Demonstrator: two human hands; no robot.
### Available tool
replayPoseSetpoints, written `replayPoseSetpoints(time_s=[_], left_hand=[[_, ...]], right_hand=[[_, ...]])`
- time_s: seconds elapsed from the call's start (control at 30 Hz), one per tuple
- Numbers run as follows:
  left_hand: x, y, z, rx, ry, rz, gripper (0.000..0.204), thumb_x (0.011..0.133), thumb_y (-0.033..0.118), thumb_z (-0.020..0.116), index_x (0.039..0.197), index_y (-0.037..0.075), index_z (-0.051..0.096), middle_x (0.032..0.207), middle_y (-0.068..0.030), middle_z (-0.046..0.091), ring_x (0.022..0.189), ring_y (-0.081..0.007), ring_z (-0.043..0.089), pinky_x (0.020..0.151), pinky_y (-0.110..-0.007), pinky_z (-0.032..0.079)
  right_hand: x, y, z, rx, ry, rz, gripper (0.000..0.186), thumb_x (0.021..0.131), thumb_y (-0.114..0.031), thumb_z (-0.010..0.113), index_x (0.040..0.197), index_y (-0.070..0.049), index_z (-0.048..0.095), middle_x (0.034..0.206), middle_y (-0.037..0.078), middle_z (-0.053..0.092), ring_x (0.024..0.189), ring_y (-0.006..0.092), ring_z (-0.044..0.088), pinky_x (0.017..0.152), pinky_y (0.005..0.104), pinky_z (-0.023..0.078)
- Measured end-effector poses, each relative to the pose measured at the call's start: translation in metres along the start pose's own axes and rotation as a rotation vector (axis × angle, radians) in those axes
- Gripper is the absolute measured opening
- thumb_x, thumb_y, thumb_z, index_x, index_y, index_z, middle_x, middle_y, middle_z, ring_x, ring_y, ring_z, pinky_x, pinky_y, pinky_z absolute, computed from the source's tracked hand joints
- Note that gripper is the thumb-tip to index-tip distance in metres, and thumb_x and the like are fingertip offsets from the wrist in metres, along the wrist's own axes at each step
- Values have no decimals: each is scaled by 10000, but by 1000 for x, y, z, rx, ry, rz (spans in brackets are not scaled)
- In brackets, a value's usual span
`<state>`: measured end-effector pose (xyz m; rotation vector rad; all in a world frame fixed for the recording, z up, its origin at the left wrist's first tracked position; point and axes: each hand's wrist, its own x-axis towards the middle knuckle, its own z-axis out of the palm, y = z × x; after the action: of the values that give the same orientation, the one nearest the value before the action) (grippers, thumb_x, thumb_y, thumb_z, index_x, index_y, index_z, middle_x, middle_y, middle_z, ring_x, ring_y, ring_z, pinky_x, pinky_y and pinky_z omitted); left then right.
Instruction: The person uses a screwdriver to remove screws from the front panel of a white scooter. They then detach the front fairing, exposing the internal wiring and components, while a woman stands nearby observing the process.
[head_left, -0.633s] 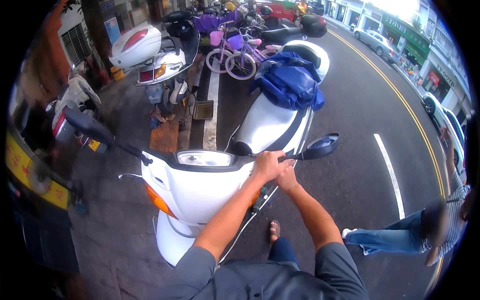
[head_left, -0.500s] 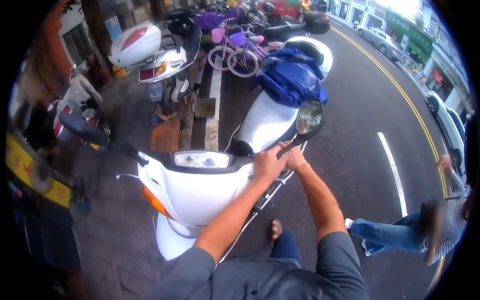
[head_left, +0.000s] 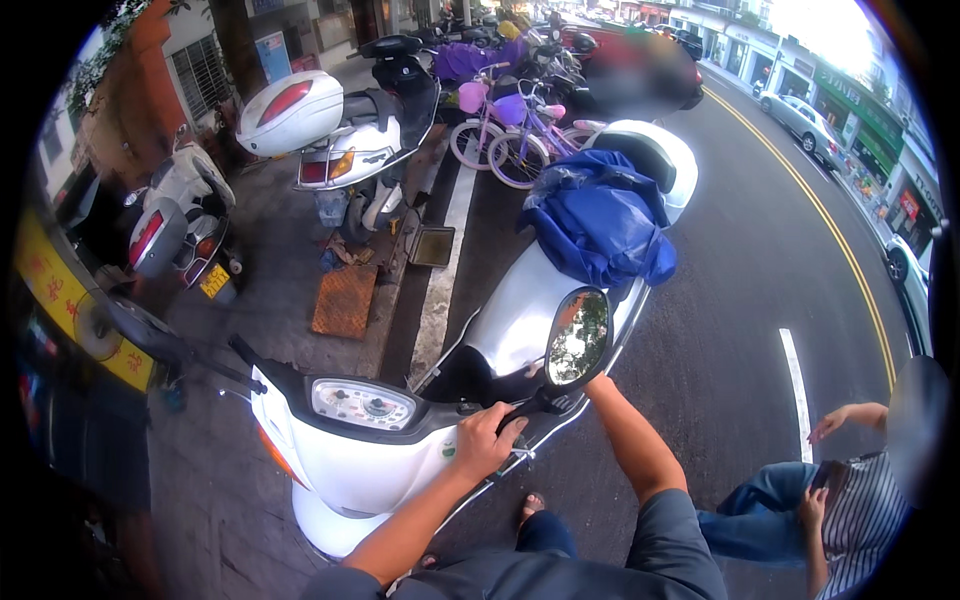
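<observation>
A white scooter [head_left: 370,465] stands before me, its front toward me. My left hand [head_left: 487,440] is closed around the scooter's black handlebar [head_left: 526,406], beside the dashboard [head_left: 362,403]. My right hand [head_left: 599,388] reaches past the handlebar, just behind the round mirror [head_left: 580,337]. The mirror hides its fingers, so what they touch does not show. On the silver seat [head_left: 520,310] lies a crumpled blue cover [head_left: 600,215], in front of a white rear box [head_left: 675,170].
A parked white scooter [head_left: 355,140] stands at the far left, near small bicycles [head_left: 515,150]. A rusty plate [head_left: 345,300] lies by the kerb. At the lower right, a person in a striped shirt [head_left: 870,500] stands close, one hand raised. Cars line the road's far side.
My hands have moved apart: the left sits on the handlebar nearer me, the right has gone behind the mirror. My view has shifted, and the person at right has come closer.
</observation>
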<state>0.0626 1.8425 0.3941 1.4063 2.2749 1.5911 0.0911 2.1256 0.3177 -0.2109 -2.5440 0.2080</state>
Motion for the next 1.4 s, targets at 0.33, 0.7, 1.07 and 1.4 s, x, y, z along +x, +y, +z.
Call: replayPoseSetpoints(time_s=[0.33,0.7,1.07,1.4], left_hand=[[-15,9,8,-394,232,-347,323,993,279,655,1158,7,596,938,-108,697,876,-242,680,816,-330,514],[-108,25,-50,-704,-99,-282,264,1041,204,576,1191,-13,593,1118,-87,679,1009,-146,634,909,-300,501],[-215,0,-223,-767,55,-700,380,1049,172,508,1406,45,493,795,-27,631,636,-76,544,558,-219,434],[-221,-3,-216,-753,54,-714,373,1025,138,504,1380,39,447,933,-101,624,568,-76,491,465,-208,369]], right_hand=[[-126,-121,-65,867,-177,513,134,878,19,529,900,-14,656,765,66,616,721,145,616,667,314,512],[-119,-257,-72,795,-492,485,258,992,-144,527,1144,9,668,1051,145,722,953,256,699,826,381,546],[-25,-170,-108,1113,154,919,608,979,-421,635,1395,-8,473,1234,118,590,1051,203,586,815,333,501],[-33,-305,-127,786,136,326,357,776,-55,791,1064,-29,583,969,107,659,924,231,661,854,336,520]])
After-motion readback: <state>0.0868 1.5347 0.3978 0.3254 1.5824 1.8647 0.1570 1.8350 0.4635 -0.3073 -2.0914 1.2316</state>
